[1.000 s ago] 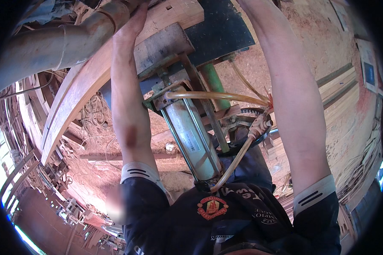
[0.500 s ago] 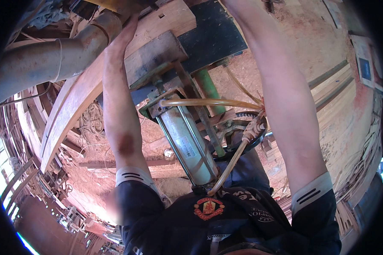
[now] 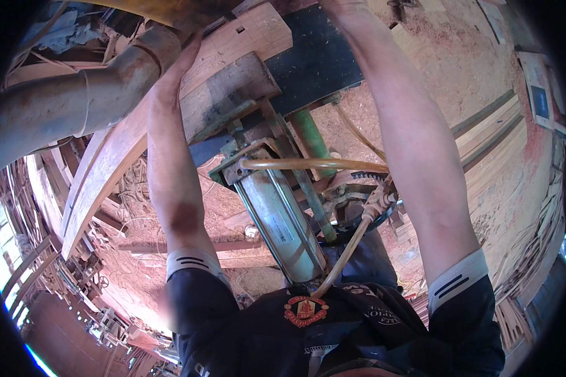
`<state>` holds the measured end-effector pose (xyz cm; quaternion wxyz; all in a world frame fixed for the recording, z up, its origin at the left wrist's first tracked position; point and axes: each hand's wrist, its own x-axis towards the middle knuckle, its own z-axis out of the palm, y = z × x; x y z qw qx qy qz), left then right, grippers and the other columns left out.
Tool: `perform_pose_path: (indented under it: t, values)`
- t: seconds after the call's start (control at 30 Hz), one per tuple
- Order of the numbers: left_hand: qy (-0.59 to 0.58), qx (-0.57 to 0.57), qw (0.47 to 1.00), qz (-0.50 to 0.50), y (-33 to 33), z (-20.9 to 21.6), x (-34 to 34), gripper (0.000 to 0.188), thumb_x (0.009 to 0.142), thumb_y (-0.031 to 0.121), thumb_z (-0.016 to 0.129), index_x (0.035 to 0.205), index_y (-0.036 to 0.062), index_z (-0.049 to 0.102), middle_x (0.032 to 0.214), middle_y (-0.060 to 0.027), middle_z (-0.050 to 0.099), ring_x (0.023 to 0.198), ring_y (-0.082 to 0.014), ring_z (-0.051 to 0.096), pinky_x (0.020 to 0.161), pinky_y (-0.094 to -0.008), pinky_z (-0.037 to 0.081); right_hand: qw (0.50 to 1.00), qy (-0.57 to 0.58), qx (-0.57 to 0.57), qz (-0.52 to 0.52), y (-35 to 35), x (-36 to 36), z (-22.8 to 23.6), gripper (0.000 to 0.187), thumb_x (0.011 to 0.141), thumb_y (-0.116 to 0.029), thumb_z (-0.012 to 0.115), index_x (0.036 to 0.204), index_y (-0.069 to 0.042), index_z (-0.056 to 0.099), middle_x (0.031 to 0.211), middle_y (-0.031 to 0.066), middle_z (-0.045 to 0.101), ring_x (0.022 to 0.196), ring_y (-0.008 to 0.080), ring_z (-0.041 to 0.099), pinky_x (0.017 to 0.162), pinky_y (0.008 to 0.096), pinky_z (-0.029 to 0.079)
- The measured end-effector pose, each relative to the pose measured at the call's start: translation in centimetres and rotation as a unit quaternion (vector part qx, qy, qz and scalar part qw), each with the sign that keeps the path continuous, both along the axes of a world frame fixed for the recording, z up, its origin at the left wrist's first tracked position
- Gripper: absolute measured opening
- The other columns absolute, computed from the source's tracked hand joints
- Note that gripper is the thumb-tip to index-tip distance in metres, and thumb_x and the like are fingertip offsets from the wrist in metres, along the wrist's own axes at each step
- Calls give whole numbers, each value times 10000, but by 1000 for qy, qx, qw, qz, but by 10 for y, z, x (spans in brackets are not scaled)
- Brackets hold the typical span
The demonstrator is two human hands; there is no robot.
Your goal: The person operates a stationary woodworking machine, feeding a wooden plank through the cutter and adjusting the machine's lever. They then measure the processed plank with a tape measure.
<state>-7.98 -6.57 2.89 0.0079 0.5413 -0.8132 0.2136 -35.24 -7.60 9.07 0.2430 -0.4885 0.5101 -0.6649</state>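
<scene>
Both my arms reach forward to the far side. My left hand [image 3: 187, 55] is beside a pale wooden beam [image 3: 258, 32] with a small square hole, close to a grey pipe. Its fingers are lost under a yellow machine part [image 3: 151, 7]. At the top edge my right hand [image 3: 346, 6] is cut off above a dark machine table [image 3: 311, 56], so its fingers do not show. A worn metal-grey block [image 3: 233, 94] presses along the near side of the beam. Behind that block sits a pneumatic cylinder [image 3: 280, 220] with an amber hose [image 3: 314, 164].
The wide grey duct pipe [image 3: 50, 103] runs in from the left. A curved wooden piece [image 3: 104, 185] lies below it. Stacked boards [image 3: 493, 129] rest at the right on a sawdust-covered floor. A green post [image 3: 310, 141] stands under the machine table.
My right forearm has shifted slightly left and nearer, bringing the wrist into view at the top. My left arm has moved a little left. The view has shifted slightly.
</scene>
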Motion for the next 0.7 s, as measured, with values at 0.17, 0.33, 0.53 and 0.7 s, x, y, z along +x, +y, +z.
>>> perform_pose_path:
  t: [0.17,0.33,0.53,0.7]
  values:
    - [11,-12,1000,-14,0,-2,2,507,1104,382,437,1520,91,424,1552,-98,466,1431,-228,419,1164,-382,369,1000,5,7,0,2,0,4,320,866,-213,611,642,16,600,532,7,486,539,95,437,505,345,365]
    - [38,-26,997,-60,-12,-9,-16,508,1104,381,437,1521,92,420,1554,-97,464,1436,-230,410,1169,-387,357,1000,5,-2,0,10,3,15,327,866,-214,610,639,21,594,518,24,499,525,106,460,506,354,384]
    - [63,-31,992,-104,-39,-16,-47,508,1104,379,438,1523,92,416,1555,-96,460,1441,-232,400,1176,-394,343,999,16,38,-17,13,2,16,327,867,-207,614,644,31,615,515,57,522,503,120,498,501,351,403]
    - [55,-26,992,-108,-36,-17,-46,509,1103,378,439,1524,92,413,1556,-95,458,1445,-233,391,1181,-399,331,1000,-3,-8,-9,4,4,8,327,868,-203,617,636,26,638,512,57,541,498,115,502,490,349,398]
